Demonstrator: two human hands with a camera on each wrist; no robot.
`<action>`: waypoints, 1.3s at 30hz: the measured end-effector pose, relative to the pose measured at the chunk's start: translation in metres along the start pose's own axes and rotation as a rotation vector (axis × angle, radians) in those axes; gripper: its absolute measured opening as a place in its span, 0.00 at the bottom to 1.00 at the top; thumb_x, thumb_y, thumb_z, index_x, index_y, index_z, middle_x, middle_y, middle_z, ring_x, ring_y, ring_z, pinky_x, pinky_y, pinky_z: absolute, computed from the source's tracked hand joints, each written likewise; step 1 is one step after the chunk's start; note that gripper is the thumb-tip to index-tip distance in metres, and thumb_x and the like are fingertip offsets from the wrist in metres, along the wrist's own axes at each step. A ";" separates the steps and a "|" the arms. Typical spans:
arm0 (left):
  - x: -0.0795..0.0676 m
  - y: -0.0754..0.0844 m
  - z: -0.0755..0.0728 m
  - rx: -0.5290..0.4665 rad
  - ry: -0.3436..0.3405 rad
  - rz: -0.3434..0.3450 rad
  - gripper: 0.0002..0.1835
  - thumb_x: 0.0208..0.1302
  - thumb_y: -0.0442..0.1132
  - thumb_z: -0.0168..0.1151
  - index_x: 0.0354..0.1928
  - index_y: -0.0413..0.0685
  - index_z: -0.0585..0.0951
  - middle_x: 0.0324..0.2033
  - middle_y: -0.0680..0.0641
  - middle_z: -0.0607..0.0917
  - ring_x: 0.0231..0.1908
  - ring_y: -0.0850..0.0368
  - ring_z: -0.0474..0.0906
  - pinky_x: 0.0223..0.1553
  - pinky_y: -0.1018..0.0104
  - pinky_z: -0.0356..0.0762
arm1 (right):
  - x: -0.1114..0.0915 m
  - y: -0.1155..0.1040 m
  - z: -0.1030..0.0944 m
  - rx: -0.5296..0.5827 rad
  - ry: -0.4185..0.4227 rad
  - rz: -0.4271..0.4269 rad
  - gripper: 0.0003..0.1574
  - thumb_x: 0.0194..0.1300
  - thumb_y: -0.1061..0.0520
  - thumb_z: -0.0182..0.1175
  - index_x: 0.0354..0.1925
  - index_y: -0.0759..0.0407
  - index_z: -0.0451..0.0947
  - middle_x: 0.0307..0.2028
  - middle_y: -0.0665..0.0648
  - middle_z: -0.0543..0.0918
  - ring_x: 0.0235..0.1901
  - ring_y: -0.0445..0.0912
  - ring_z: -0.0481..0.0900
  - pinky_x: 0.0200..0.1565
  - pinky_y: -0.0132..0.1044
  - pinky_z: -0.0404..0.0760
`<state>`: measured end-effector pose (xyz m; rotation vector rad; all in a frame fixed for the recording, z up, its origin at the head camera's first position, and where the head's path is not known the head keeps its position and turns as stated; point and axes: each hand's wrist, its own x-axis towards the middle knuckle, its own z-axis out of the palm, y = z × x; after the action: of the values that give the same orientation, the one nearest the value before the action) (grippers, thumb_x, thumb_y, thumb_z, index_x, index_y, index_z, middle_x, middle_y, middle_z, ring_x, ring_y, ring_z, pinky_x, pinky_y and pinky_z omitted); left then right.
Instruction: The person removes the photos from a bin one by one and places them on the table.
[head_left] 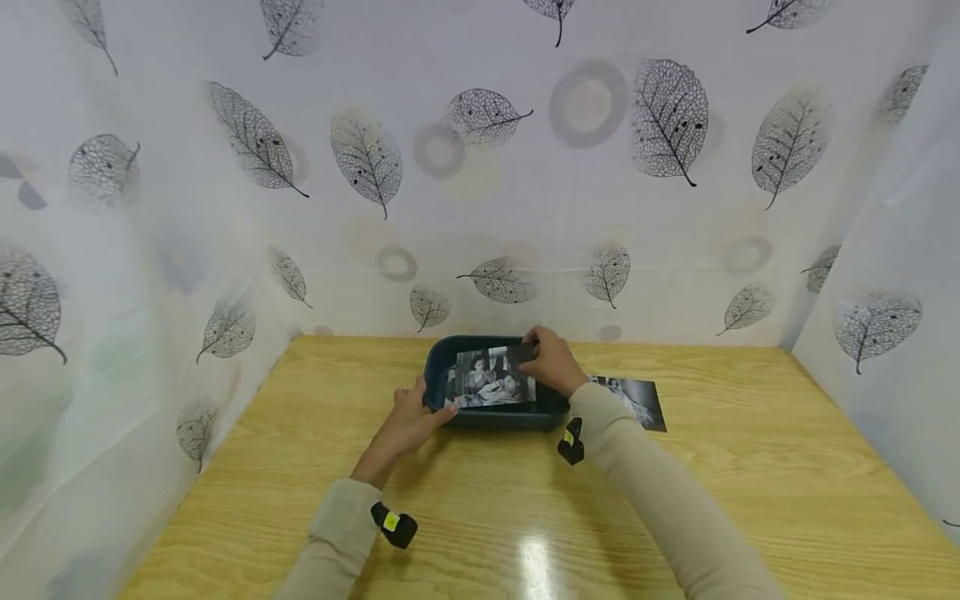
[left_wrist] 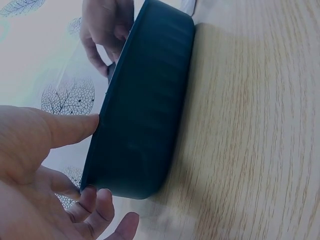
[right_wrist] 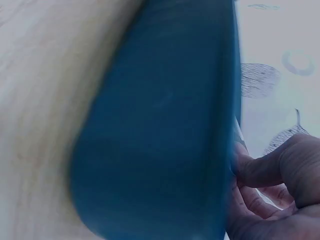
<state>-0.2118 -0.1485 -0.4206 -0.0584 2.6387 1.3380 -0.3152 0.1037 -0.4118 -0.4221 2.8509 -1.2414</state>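
A dark teal plastic bin (head_left: 502, 422) stands on the wooden table. My left hand (head_left: 407, 423) grips its near left corner; in the left wrist view the thumb lies on the rim and the fingertips touch the end wall (left_wrist: 122, 192). Over the bin's opening, my right hand (head_left: 553, 364) pinches a black-and-white photo print (head_left: 491, 379) by its right side. The print shows figures and lies tilted, its lower left near my left thumb. In the right wrist view the bin's wall hides most of the print, while the right thumb and fingers (right_wrist: 265, 172) show at the rim.
A second black-and-white photo print (head_left: 641, 402) lies on the table (head_left: 750, 467) right of the bin, partly behind my right forearm. A leaf-patterned white sheet (head_left: 510, 200) hangs behind and at both sides. Each wrist carries a small black camera (head_left: 395, 526).
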 end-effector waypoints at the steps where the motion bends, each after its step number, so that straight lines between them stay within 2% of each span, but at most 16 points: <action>1: 0.000 0.000 0.000 -0.001 -0.001 0.000 0.48 0.74 0.47 0.61 0.80 0.38 0.42 0.74 0.24 0.46 0.73 0.26 0.50 0.69 0.33 0.53 | 0.000 -0.001 -0.003 0.013 -0.006 0.004 0.27 0.58 0.67 0.71 0.53 0.69 0.73 0.45 0.69 0.80 0.43 0.59 0.79 0.43 0.51 0.80; 6: 0.001 -0.001 0.000 0.006 -0.001 -0.002 0.48 0.74 0.47 0.61 0.80 0.37 0.41 0.74 0.24 0.46 0.73 0.26 0.49 0.69 0.34 0.53 | -0.002 -0.005 -0.019 0.059 -0.035 0.052 0.27 0.62 0.66 0.71 0.57 0.67 0.72 0.45 0.68 0.79 0.40 0.57 0.79 0.41 0.48 0.79; 13: 0.001 0.000 -0.001 0.006 -0.002 0.002 0.48 0.74 0.47 0.61 0.80 0.38 0.42 0.74 0.23 0.44 0.73 0.25 0.49 0.69 0.33 0.54 | -0.008 -0.005 -0.047 0.111 -0.035 0.080 0.29 0.64 0.66 0.69 0.60 0.66 0.71 0.44 0.69 0.80 0.33 0.52 0.81 0.36 0.43 0.81; 19: 0.000 0.000 -0.001 0.008 -0.013 0.006 0.49 0.74 0.48 0.60 0.80 0.38 0.41 0.74 0.23 0.44 0.72 0.25 0.49 0.68 0.33 0.55 | -0.017 0.003 -0.074 0.186 -0.033 0.098 0.30 0.66 0.67 0.67 0.63 0.69 0.68 0.47 0.72 0.79 0.34 0.52 0.81 0.35 0.41 0.81; 26: -0.001 -0.001 -0.001 0.004 -0.018 0.014 0.49 0.74 0.49 0.60 0.80 0.38 0.40 0.74 0.24 0.43 0.73 0.25 0.49 0.68 0.33 0.55 | -0.032 0.021 -0.110 0.255 -0.019 0.113 0.32 0.67 0.69 0.65 0.65 0.72 0.65 0.42 0.67 0.74 0.34 0.52 0.81 0.37 0.39 0.85; 33: -0.002 0.001 -0.002 0.004 -0.023 0.010 0.49 0.74 0.49 0.60 0.80 0.39 0.39 0.75 0.24 0.43 0.72 0.24 0.49 0.68 0.32 0.55 | -0.055 0.049 -0.147 0.263 -0.020 0.138 0.34 0.69 0.68 0.63 0.68 0.71 0.63 0.45 0.69 0.76 0.33 0.46 0.83 0.39 0.40 0.86; 39: -0.004 0.002 -0.002 0.012 -0.019 0.000 0.49 0.75 0.50 0.59 0.80 0.39 0.39 0.75 0.24 0.42 0.72 0.24 0.49 0.68 0.32 0.55 | -0.076 0.073 -0.170 0.231 -0.011 0.170 0.36 0.69 0.66 0.64 0.69 0.72 0.61 0.47 0.69 0.75 0.34 0.45 0.83 0.39 0.39 0.85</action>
<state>-0.2086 -0.1494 -0.4169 -0.0440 2.6305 1.3162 -0.2782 0.2926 -0.3552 -0.1769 2.6257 -1.5027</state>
